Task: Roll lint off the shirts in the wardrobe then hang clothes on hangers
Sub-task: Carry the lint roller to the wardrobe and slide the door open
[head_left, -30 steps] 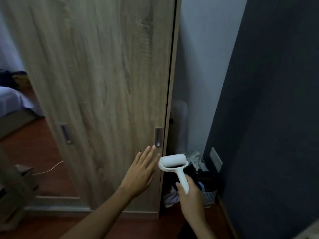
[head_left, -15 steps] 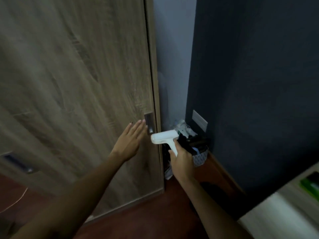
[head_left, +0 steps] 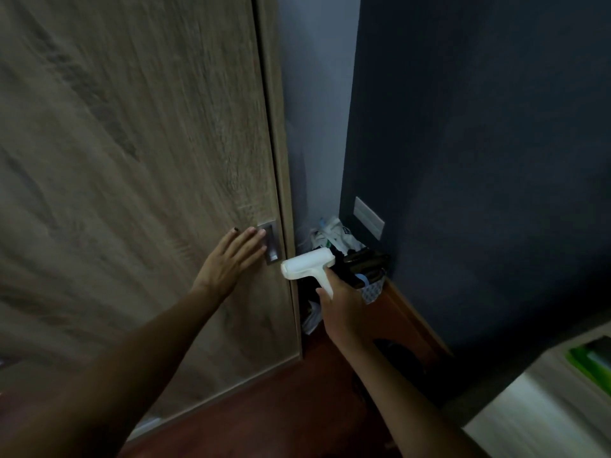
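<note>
Left hand [head_left: 231, 259] flat on wardrobe door [head_left: 139, 180], straight fingers [head_left: 254, 238] reaching the recessed handle [head_left: 271, 242]. Right hand [head_left: 344, 312] grips lint roller [head_left: 309, 266] by its handle.

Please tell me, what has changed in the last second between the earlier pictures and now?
The left hand has moved forward along the wardrobe door, and its straight fingertips now reach the recessed handle. A second ago they were below it. Nothing was taken or released. The right hand still grips the white lint roller, and the door stays closed.
</note>
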